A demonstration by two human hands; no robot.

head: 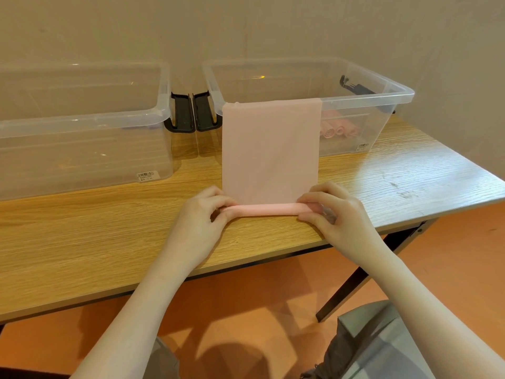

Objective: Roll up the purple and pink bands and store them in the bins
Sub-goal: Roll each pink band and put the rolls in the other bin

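Wood-grain counter (82, 242) under my grip, w/ scuff marks (401, 190) off to the right of it. Orange floor (246, 310) below, nearer me than my grip. Dark counter leg (352, 285) angled down, right of my forearm. Beige wall (246, 28) far beyond my grip. Grey fabric (382, 340) low right, by my right arm.

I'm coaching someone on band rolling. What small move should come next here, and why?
Probably roll forward another turn: both the left hand and right hand pinch a thin started roll, while most of the pink band lies flat, its far end draped over the right bin.
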